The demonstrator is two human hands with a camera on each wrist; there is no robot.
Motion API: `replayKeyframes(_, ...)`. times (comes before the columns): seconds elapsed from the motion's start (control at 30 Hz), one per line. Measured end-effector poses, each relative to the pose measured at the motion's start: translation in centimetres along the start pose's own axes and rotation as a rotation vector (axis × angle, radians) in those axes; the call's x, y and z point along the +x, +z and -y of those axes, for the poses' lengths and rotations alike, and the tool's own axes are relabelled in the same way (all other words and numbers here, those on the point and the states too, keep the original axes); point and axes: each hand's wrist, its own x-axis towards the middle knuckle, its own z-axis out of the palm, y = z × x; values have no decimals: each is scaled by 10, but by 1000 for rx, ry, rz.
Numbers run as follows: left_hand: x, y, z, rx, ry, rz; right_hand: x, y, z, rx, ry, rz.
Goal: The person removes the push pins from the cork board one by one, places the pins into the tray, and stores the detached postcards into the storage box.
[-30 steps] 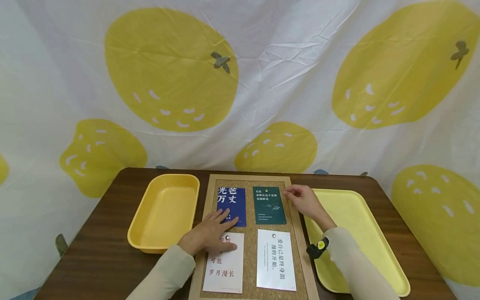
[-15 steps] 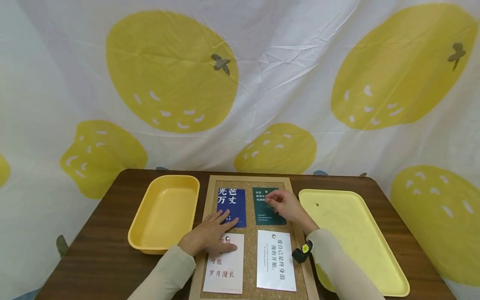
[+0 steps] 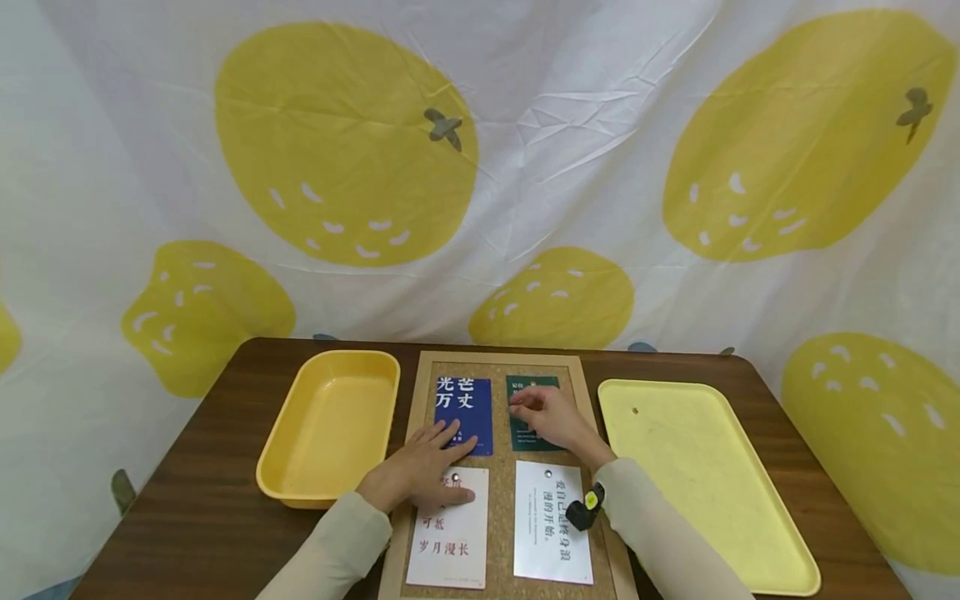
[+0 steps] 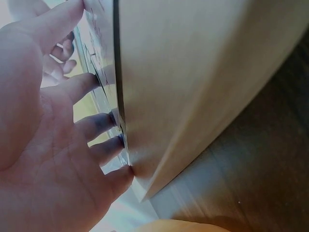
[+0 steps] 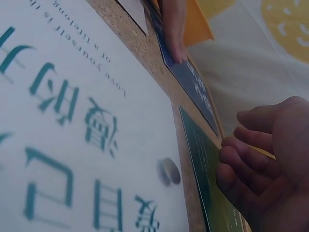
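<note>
My left hand (image 3: 420,467) lies with spread fingers, its fingertips on the lower part of a blue card (image 3: 463,402) and its thumb over a white card with red writing (image 3: 446,554). Above a dark green card (image 3: 536,437), my right hand (image 3: 553,414) has its fingers bent and thumb close to the index fingertip. Whether something tiny sits between those tips cannot be told. In the right wrist view, a round metallic pin (image 5: 168,171) holds the white card with green writing (image 5: 72,111). All these cards lie on a wood-framed cork board (image 3: 500,533).
A deep yellow-orange bin (image 3: 326,425) stands left of the board. To the right, a flat pale yellow tray (image 3: 720,492) holds one small brassy pin (image 3: 635,410). A fruit-print curtain (image 3: 480,167) hangs behind the dark wooden table (image 3: 202,483).
My right hand has moved left from the board's right edge, beside the tray, to above the green card. The left hand has stayed in place.
</note>
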Motion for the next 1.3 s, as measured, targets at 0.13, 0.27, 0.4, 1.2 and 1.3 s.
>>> replayKeyframes(0.13, 0, 0, 0, 2, 3, -6, 6, 6, 3, -39, 21, 0)
replayKeyframes(0.27, 0, 0, 1, 5, 11, -9, 12, 10, 6, -20, 30, 10)
replayKeyframes(0.4, -1, 0, 1, 6, 12, -8, 20, 12, 7, 6, 26, 21)
replayKeyframes(1.2, 0, 0, 1, 6, 0, 0, 55, 25, 5, -5, 55, -39)
replayKeyframes(1.3, 0, 0, 1, 8, 0, 2, 58, 27, 5, -42, 59, -51)
